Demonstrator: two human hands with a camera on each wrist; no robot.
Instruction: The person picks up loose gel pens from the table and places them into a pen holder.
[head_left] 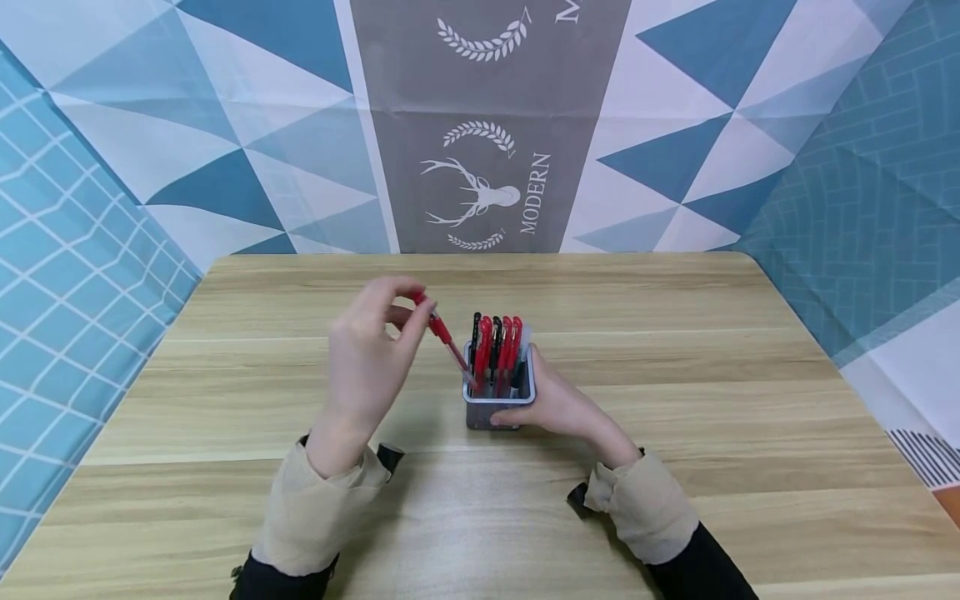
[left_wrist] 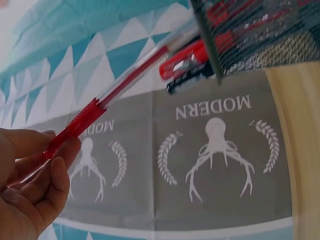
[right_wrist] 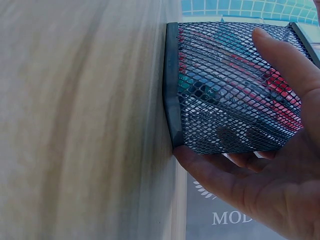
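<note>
A black mesh pen holder [head_left: 491,413] stands on the table with several red and black pens [head_left: 497,350] upright in it. My right hand [head_left: 558,404] grips its right side; in the right wrist view the thumb lies across the mesh [right_wrist: 225,90] and the fingers wrap beneath. To the left, my left hand [head_left: 371,350] pinches a red pen [head_left: 448,337] by its red end between thumb and fingertips. That pen slants down toward the holder, its clear lower end at the holder's left rim. In the left wrist view the red pen's [left_wrist: 130,75] far end reaches the mesh edge.
The wood-grain table [head_left: 675,350] spreads out around both hands. Behind it hangs a cloth [head_left: 487,125] with a deer print and blue triangles. Black straps show at both cuffs.
</note>
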